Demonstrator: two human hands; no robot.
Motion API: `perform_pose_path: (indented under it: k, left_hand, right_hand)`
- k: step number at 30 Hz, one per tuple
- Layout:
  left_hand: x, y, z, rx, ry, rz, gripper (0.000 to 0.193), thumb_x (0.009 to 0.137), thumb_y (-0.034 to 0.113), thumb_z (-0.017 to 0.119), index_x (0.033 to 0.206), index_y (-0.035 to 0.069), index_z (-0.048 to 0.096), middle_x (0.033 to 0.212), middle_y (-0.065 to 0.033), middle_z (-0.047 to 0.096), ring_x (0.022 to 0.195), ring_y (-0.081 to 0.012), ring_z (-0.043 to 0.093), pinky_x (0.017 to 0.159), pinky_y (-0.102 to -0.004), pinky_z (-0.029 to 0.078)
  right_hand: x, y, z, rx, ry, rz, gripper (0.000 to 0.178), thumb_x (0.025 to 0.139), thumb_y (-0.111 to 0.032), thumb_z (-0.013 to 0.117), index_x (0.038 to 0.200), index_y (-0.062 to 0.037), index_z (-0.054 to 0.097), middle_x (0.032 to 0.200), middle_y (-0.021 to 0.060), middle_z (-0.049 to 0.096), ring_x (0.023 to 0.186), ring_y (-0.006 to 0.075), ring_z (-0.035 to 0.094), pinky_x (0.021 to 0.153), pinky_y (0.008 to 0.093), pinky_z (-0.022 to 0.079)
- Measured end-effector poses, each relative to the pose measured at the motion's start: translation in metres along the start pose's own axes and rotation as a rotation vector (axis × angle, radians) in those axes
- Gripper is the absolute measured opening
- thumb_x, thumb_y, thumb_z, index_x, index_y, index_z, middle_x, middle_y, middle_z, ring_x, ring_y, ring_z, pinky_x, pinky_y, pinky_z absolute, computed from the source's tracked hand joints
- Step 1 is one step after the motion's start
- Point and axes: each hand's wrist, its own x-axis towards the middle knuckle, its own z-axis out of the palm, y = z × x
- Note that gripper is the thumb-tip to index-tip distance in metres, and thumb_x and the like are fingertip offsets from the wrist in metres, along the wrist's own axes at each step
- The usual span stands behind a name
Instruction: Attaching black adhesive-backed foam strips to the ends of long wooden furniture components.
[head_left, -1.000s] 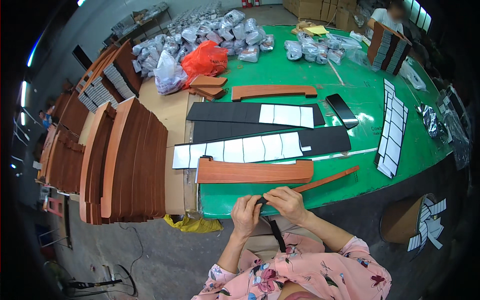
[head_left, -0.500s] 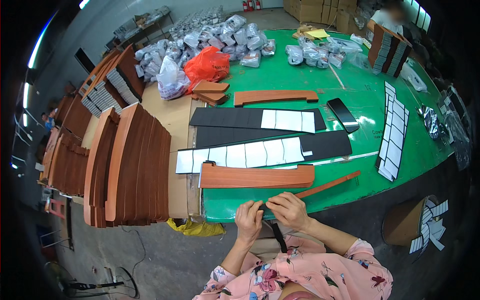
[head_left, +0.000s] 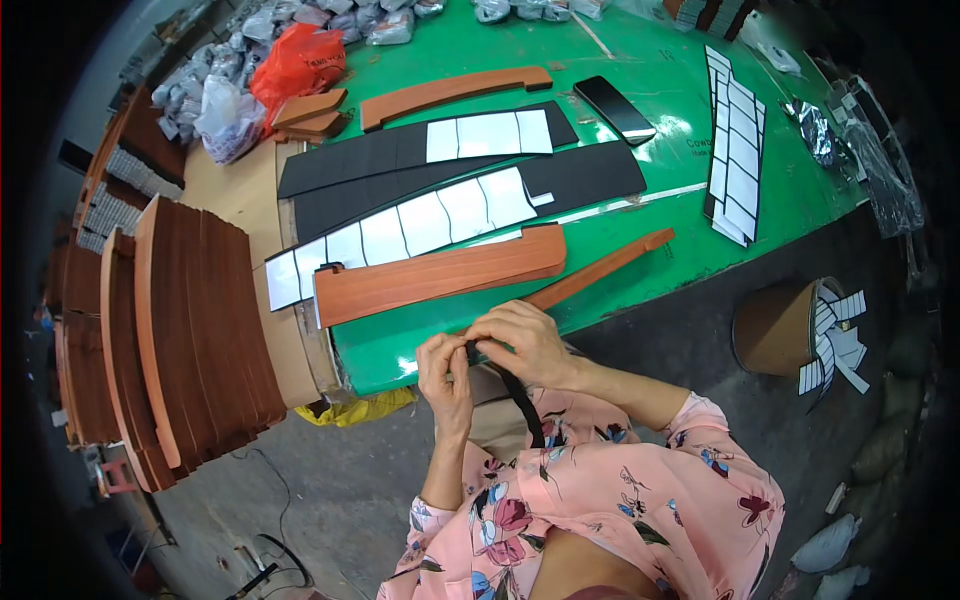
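Close to the table's front edge, my left hand (head_left: pixel 445 378) and my right hand (head_left: pixel 525 342) meet with fingers pinched together. Between them is the near end of a narrow wood-grain brown piece (head_left: pixel 610 268), which sticks out past my right hand toward the far right. A black flexible strip (head_left: pixel 522 402) hangs from my fingers toward my lap. My left fingertips press on the strip at the piece's end; my right fingers curl over the piece. Just beyond lies a wider brown wood-grain panel (head_left: pixel 440 272) with a notched end. My fingers partly hide the contact between strip and piece.
Black sheets with white backing pieces (head_left: pixel 410 220) lie beyond the panel, with another curved brown piece (head_left: pixel 455 92) and a phone (head_left: pixel 615 110). Stacked brown panels (head_left: pixel 200 330) stand left. White-gridded black strips (head_left: pixel 735 150) lie right; a bin (head_left: pixel 780 330) of scraps stands below.
The view has tilted downward and turned, so the table sits higher and further left. Both hands stay together at the piece's near end. More of the hanging black strip now shows.
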Motion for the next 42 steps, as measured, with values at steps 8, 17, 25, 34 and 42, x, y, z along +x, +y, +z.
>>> perform_pose_path:
  k: [8, 17, 25, 34, 42]
  left_hand:
    - [0.016, 0.012, -0.014, 0.474, -0.178, 0.337, 0.023, 0.074, 0.018, 0.071, 0.093, 0.006, 0.064, 0.087, -0.0078, 0.059, 0.08, -0.0262, 0.056, 0.07, -0.0377, 0.042]
    - [0.017, 0.005, 0.0, 0.525, -0.117, 0.451, 0.025, 0.078, 0.028, 0.066, 0.09, 0.006, 0.063, 0.083, -0.007, 0.058, 0.073, -0.0242, 0.057, 0.063, -0.0355, 0.044]
    - [0.016, 0.003, -0.009, 0.512, -0.195, 0.478, 0.03, 0.079, 0.025, 0.065, 0.101, 0.005, 0.063, 0.087, -0.0084, 0.059, 0.077, -0.0248, 0.057, 0.065, -0.0342, 0.045]
    - [0.029, -0.003, -0.007, 0.392, -0.168, 0.408, 0.046, 0.067, -0.008, 0.068, 0.112, -0.001, 0.057, 0.092, -0.0124, 0.062, 0.08, -0.0279, 0.059, 0.07, -0.0371, 0.047]
    - [0.027, -0.01, -0.008, 0.044, -0.178, -0.062, 0.033, 0.072, -0.001, 0.071, 0.102, -0.001, 0.059, 0.095, -0.014, 0.063, 0.088, -0.0262, 0.06, 0.079, -0.0334, 0.047]
  right_hand:
    - [0.001, 0.008, -0.033, 0.229, -0.034, 0.086, 0.01, 0.082, -0.002, 0.061, 0.091, -0.0016, 0.066, 0.089, 0.0071, 0.065, 0.077, 0.0178, 0.062, 0.064, 0.0277, 0.049]
    - [0.004, 0.018, -0.05, 0.222, 0.02, 0.107, 0.012, 0.082, 0.0, 0.061, 0.093, -0.0011, 0.066, 0.088, 0.0079, 0.065, 0.072, 0.015, 0.062, 0.062, 0.0257, 0.048]
    - [0.009, 0.024, -0.077, 0.186, 0.077, 0.176, 0.011, 0.083, -0.001, 0.061, 0.093, 0.0003, 0.066, 0.086, 0.0074, 0.065, 0.074, 0.0134, 0.061, 0.063, 0.024, 0.047]
    - [0.032, 0.052, -0.119, 0.218, 0.23, 0.326, 0.017, 0.09, -0.014, 0.058, 0.094, 0.0014, 0.066, 0.081, 0.0049, 0.066, 0.076, 0.0101, 0.062, 0.069, 0.0233, 0.049]
    - [0.093, 0.098, -0.123, 0.014, -0.045, 0.315, 0.022, 0.093, -0.018, 0.053, 0.089, 0.001, 0.064, 0.074, 0.0066, 0.066, 0.072, 0.0116, 0.065, 0.066, 0.0241, 0.05]
